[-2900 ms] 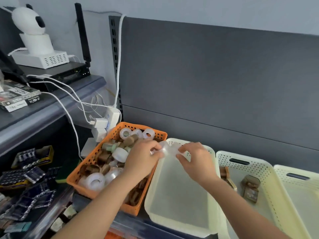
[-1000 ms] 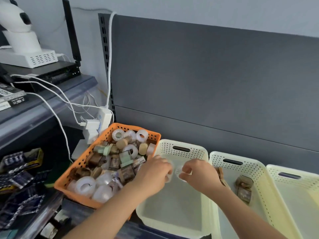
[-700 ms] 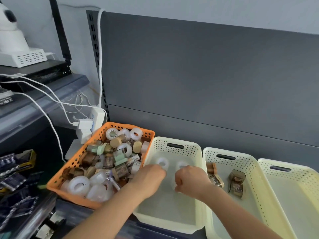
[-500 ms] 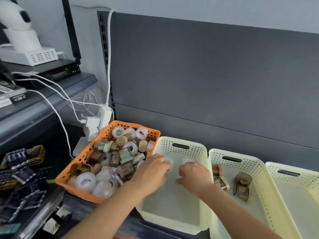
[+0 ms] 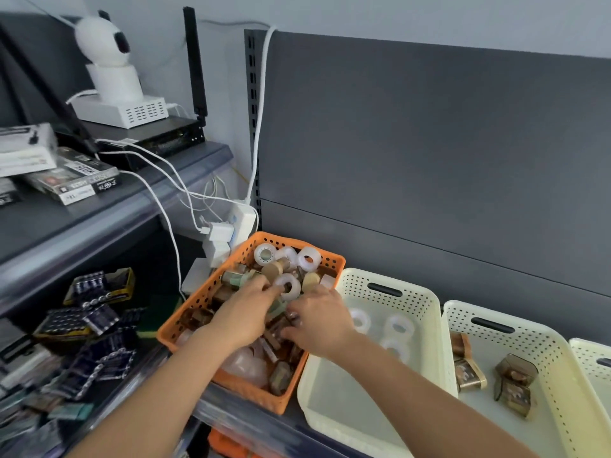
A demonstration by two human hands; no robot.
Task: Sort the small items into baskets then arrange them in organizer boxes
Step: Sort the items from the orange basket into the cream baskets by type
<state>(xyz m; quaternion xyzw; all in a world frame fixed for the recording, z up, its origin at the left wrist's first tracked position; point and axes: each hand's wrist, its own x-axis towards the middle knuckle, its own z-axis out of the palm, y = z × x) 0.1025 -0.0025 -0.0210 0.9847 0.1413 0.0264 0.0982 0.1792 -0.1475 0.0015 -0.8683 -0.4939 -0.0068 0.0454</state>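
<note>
An orange basket (image 5: 325, 261) on the shelf holds several mixed tape rolls and brown dispensers. Both hands reach into it. My left hand (image 5: 243, 310) lies over the pile, fingertips touching a white tape roll (image 5: 288, 287). My right hand (image 5: 319, 320) rests palm-down over brown items, fingers curled; what it grips is hidden. To the right, a cream basket (image 5: 426, 299) contains three clear tape rolls (image 5: 398, 327). A second cream basket (image 5: 545, 338) holds brown tape dispensers (image 5: 514, 383).
A third cream basket (image 5: 595, 355) shows at the right edge. A white power strip with plugs (image 5: 228, 231) and cables hangs behind the orange basket. Battery packs (image 5: 92, 322) are piled lower left. A camera and router (image 5: 115, 77) stand on the upper-left shelf.
Both hands set clear tape rolls into the first cream basket, let them go, then moved left into the orange basket.
</note>
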